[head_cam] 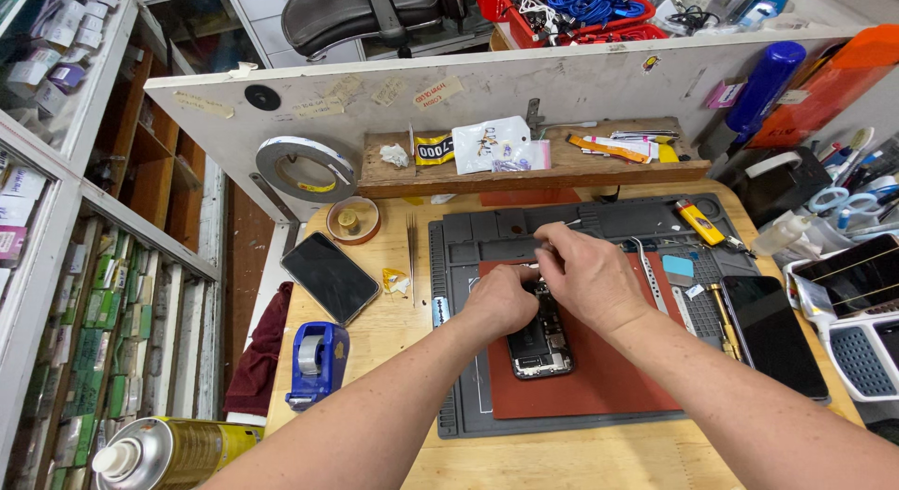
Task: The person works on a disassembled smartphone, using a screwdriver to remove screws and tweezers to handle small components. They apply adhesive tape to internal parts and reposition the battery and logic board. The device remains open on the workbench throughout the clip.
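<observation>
Lying under both hands [552, 284] (fingers bunched), opened phone [540, 345] on red mat [599, 378].

Your two hands are meeting over the opened phone [540, 340], which is lying on the pad [599, 378] in the middle of the work mat [459, 396] on the surface [393, 331]. Your left hand [501, 301] is sitting just left of your right hand [585, 274], both at the phone's far end. Left of the mat, a second phone [331, 276] is lying flat, with the tape dispenser [316, 362] nearer you and a small round tin [353, 219] behind it. Right of the pad, a detached screen [773, 334] is resting at the mat's edge. Behind the mat, a shelf [534, 171] is carrying small bags and tools. A spray can [169, 452] is lying at your near left.
</observation>
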